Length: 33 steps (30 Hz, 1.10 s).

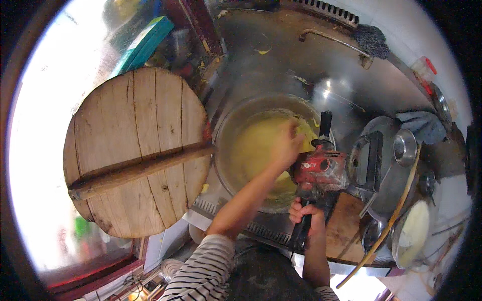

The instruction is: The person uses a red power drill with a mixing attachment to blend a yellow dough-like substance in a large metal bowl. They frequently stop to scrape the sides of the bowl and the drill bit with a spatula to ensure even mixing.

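Note:
A wide round metal pot [224, 131] set in the steel counter holds a yellow, thick-looking mixture [253, 148]. My left hand [287, 146] reaches over the mixture by the pot's right side; its fingers are smeared by motion, so I cannot tell what they hold. Just right of it lies a red and black handheld power mixer [324, 170], over the pot's right rim. My right hand [307, 214] is wrapped round the mixer's black handle on the near side. The mixer's working end is hidden.
A big round wooden lid [145, 113] stands left of the pot. To the right are a metal ladle [404, 147], a long wooden stick [396, 213], a brown board [346, 226] and a pan of pale stuff [414, 233]. A faucet [334, 40] sits at the back.

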Tool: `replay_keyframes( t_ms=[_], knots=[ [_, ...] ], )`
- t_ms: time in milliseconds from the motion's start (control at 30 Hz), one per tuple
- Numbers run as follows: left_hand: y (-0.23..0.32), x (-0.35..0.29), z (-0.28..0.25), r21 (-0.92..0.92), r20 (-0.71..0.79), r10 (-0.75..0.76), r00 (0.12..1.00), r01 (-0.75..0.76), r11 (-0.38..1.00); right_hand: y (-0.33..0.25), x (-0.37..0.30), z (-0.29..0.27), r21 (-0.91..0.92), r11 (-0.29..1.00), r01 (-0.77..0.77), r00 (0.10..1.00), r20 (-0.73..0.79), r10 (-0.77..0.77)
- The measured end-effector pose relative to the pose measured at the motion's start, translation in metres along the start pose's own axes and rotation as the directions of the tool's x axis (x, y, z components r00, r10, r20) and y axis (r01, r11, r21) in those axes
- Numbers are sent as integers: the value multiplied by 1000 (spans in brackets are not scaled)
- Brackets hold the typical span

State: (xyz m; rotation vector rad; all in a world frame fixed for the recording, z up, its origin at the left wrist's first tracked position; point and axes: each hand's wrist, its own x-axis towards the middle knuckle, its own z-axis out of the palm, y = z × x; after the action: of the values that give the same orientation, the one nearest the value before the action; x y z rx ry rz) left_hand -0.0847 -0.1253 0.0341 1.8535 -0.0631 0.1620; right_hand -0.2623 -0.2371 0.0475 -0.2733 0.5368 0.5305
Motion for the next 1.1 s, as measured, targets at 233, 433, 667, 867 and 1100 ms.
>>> replay_keyframes(
  t_ms=[233, 433, 667, 867, 1100],
  knots=[
    [-92, -219, -188, 889, 283, -327, 902, -118, 443, -19, 43, 12, -74, 997, -34, 999, 33, 36],
    [-114, -278, -201, 920, 7, -542, 840, 207, 332, -25, 60, 23, -187, 981, 60, 998, 28, -55],
    [-107, -272, -240, 765, -41, -468, 883, 329, 553, -42, 64, 15, -256, 963, 90, 994, 79, -72],
    [-107, -222, -265, 827, -220, -264, 939, 323, 460, -51, 47, 16, -328, 935, 131, 991, 39, -125],
    [-64, -142, -281, 917, -84, -350, 933, 209, 339, -49, 17, 41, -448, 892, 58, 998, -5, -68]
  ],
)
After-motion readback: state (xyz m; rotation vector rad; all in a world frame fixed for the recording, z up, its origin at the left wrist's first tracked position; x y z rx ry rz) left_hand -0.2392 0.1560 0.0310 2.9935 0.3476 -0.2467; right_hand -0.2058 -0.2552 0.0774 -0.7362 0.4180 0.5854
